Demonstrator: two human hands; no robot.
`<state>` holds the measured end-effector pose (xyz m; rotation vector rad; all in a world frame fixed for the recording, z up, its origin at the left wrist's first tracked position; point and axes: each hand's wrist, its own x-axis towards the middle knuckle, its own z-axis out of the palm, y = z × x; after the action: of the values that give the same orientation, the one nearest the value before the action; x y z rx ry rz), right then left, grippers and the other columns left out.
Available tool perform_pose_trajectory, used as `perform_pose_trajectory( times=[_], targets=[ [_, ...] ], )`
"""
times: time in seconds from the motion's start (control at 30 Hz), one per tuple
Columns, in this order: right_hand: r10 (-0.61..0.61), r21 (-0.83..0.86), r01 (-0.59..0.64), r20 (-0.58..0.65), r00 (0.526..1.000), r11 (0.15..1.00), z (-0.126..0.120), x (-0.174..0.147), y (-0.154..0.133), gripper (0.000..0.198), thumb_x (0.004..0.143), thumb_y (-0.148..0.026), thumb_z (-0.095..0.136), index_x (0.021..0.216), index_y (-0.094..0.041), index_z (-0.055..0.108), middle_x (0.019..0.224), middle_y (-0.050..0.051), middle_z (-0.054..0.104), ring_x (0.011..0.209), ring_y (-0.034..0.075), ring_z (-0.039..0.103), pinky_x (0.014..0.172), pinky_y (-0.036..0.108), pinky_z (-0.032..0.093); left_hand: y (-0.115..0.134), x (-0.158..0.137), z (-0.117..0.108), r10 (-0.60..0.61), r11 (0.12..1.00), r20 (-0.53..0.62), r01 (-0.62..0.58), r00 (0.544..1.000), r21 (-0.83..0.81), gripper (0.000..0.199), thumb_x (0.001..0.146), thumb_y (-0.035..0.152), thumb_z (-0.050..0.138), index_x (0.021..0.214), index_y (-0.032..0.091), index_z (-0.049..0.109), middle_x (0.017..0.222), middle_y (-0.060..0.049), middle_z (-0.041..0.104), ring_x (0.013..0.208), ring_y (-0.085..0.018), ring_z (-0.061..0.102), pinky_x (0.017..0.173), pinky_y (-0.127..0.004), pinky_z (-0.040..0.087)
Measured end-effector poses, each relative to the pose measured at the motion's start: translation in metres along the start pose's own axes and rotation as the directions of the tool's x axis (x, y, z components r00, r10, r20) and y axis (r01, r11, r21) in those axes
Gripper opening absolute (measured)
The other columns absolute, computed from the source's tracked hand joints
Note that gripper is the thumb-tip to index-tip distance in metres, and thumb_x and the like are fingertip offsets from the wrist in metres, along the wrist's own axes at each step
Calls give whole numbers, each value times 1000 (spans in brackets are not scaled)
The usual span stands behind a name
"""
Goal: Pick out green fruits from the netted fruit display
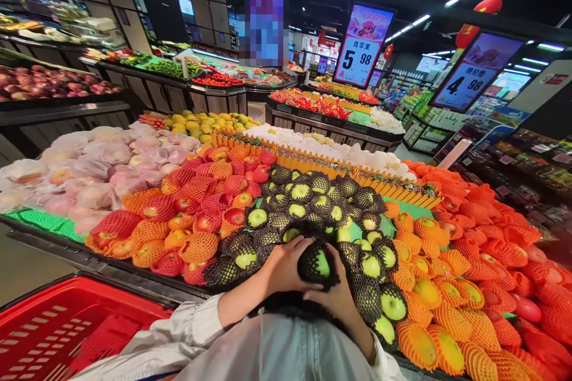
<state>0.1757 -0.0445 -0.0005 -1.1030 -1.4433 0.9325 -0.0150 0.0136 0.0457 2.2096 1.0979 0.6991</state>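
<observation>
Between both hands, close to my body, is a green apple (321, 264) in a black foam net. My left hand (289, 263) wraps its left side, fingers over the top and thumb low in front. From the right, my right hand (337, 286) closes round the same apple, partly hidden in shadow. Behind and around the hands lies a heap of green apples (300, 191) in black nets, several with bare green tops showing.
Red apples (235, 216) in red and orange nets lie left of the green ones. Orange-netted fruit (426, 290) fills the right. Pale bagged fruit (96, 161) is far left. A red shopping basket (67, 303) stands at lower left. A yellow picket divider (357, 174) runs behind.
</observation>
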Motion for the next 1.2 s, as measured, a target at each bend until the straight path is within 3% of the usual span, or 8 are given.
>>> perform_pose_trajectory(
  times=[0.17, 0.3, 0.43, 0.53, 0.67, 0.87, 1.07, 1.2],
  targets=[
    [204, 116, -185, -177, 963, 976, -1, 12, 3, 88, 55, -45, 93, 130, -22, 53, 132, 12, 61, 125, 32, 57, 115, 52, 40, 3, -2, -8, 67, 998, 40, -66, 997, -20, 93, 73, 52, 87, 152, 22, 49, 124, -10, 60, 103, -29, 63, 90, -36, 51],
    [229, 280, -147, -287, 930, 949, -40, 47, 4, 80, 68, -51, 81, 135, -22, 49, 131, 11, 61, 114, 28, 61, 108, 48, 46, -7, -13, -17, 129, 950, -44, -136, 991, -281, 69, 87, 55, 76, 143, 20, 55, 104, -4, 57, 60, -9, 49, 63, -25, 42],
    [61, -316, -296, -583, 810, 902, -104, 99, 17, 88, 75, -52, 76, 143, -12, 37, 138, 18, 55, 123, 28, 56, 110, 42, 44, -17, -30, -18, 77, 717, 69, -7, 995, -697, 52, 98, 54, 63, 132, 16, 57, 99, -3, 53, 53, -5, 38, 49, -21, 28],
    [-6, -675, -431, -542, 840, 598, -141, 129, 33, 85, 81, -40, 74, 147, -6, 34, 146, 21, 44, 137, 29, 43, 115, 39, 37, -25, -42, -7, 178, 625, 314, 139, 933, -768, 52, 95, 60, 66, 112, 11, 64, 86, -3, 56, 56, -6, 41, 50, -19, 27],
    [179, -826, -373, -328, 928, 423, -158, 154, 61, 80, 74, -24, 81, 146, -15, 46, 144, 17, 46, 132, 34, 47, 108, 42, 42, -34, -48, 7, 249, 650, 418, 169, 874, -741, 55, 94, 63, 66, 85, 10, 63, 73, -5, 57, 66, -11, 49, 59, -20, 32],
    [535, -937, -314, -190, 823, 150, -151, 177, 92, 83, 74, -14, 80, 149, -15, 45, 151, 22, 39, 141, 43, 37, 108, 55, 41, -33, -47, 3, 221, 684, 371, 128, 902, -719, 54, 97, 63, 63, 86, 10, 61, 75, -4, 57, 68, -13, 49, 62, -22, 33],
    [517, -977, -198, -129, 846, 81, -147, 174, 67, 99, 79, -27, 84, 162, -20, 29, 165, 21, 18, 153, 42, 18, 122, 55, 22, -36, -42, -26, 269, 755, 504, 144, 821, -639, 52, 95, 62, 64, 105, 12, 67, 90, -7, 64, 76, -16, 53, 66, -23, 37],
    [439, -973, -210, -149, 886, 93, -126, 164, 57, 49, 100, -36, 58, 142, -11, 54, 139, 22, 54, 130, 33, 53, 109, 42, 41, -44, -35, -46, 273, 837, 625, 139, 732, -528, 42, 86, 43, 71, 118, 14, 69, 102, -8, 68, 84, -19, 59, 67, -24, 42]
  ],
)
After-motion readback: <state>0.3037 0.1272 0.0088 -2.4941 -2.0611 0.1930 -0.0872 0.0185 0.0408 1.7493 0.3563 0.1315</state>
